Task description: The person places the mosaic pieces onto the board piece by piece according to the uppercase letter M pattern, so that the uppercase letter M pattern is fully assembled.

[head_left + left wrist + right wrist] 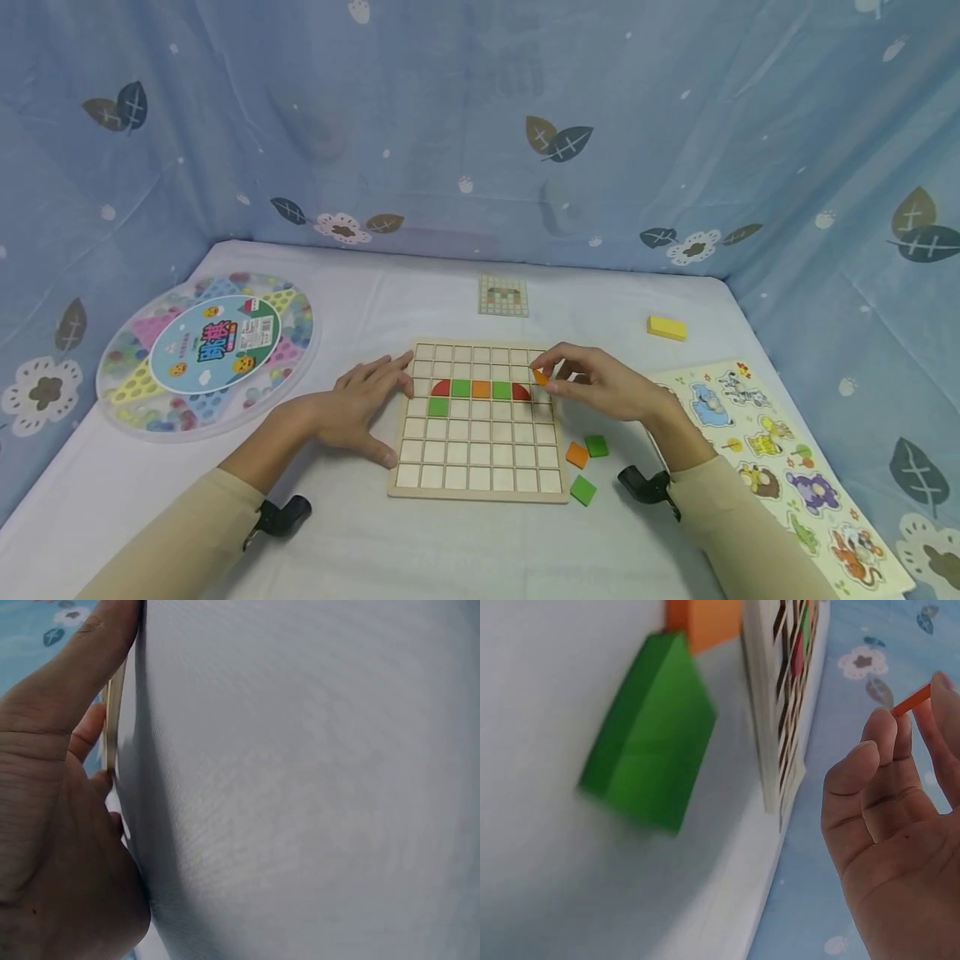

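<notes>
A wooden grid board (480, 496) lies on the white table. One row holds, left to right, a red rounded piece (442, 388), a green square (461, 388), an orange square (481, 389), another green square and another red rounded piece (521, 392). Below the left red piece sits one green square (438, 407). My left hand (348, 408) rests at the board's left edge, fingers spread and touching the frame. Over the board's right side, my right hand (600, 383) pinches an orange square tile (913, 699) between thumb and fingers.
Beside the board's lower right lie two green tiles (582, 490) and an orange tile (577, 455). A pattern card (503, 308) lies behind the board. A round game box (217, 350) stands left; a yellow block (667, 327) and animal puzzle board (765, 433) are right.
</notes>
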